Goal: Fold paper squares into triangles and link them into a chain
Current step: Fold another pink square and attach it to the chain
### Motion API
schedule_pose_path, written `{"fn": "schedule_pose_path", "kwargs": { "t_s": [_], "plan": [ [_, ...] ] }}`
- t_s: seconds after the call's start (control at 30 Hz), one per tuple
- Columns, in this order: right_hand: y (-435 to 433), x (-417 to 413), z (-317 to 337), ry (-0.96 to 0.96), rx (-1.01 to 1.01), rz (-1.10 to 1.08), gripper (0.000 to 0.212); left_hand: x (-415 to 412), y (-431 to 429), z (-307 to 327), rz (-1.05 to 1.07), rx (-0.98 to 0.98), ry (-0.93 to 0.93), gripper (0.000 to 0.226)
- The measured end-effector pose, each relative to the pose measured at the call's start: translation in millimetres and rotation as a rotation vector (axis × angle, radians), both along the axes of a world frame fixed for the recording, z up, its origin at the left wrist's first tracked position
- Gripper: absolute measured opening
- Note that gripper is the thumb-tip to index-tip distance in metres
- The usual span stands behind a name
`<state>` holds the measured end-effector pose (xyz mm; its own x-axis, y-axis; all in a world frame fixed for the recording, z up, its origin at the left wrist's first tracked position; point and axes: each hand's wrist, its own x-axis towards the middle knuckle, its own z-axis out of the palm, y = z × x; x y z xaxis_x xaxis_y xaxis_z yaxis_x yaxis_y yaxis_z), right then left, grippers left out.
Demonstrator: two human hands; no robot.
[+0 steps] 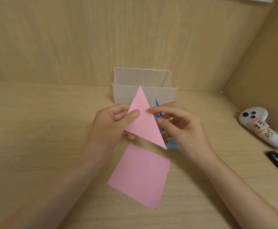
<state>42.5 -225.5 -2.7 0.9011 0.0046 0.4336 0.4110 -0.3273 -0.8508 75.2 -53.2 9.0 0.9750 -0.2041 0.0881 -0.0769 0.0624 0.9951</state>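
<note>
Folding seems finished: left hand at 9 o'clock and right hand at 3 o'clock pinch the pink triangle; next, probably, linking it to the blue pieces.

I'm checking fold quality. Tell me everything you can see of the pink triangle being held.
The pink triangle looks like thin matte paper, folded flat with sharp edges. It is held above the desk, narrow tip pointing away toward the clear box. The left hand pinches its left side, thumb on top; the right hand touches its right edge with a fingertip.
</note>
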Motion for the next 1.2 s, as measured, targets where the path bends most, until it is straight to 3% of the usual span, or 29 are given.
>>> {"fn": "schedule_pose_path", "kwargs": {
  "t_s": [0.37, 0.6, 1.2],
  "plan": [
    [-9.8, 1.9, 3.1, 0.036, 0.032, 0.149, 0.016, 0.2, -0.6, -5.0, -0.087, -0.041, 0.060, 0.013],
    [-9.5, 2.0, 3.9, 0.088, 0.190, 0.168, 0.010, -2.2, -1.5, 1.1, -0.182, -0.101, 0.121, 0.012],
    [-0.3, 0.2, 8.5, 0.231, 0.351, -0.038, 0.007, -8.6, -9.4, 0.6, -0.231, -0.026, 0.084, 0.015]
  ]
}}
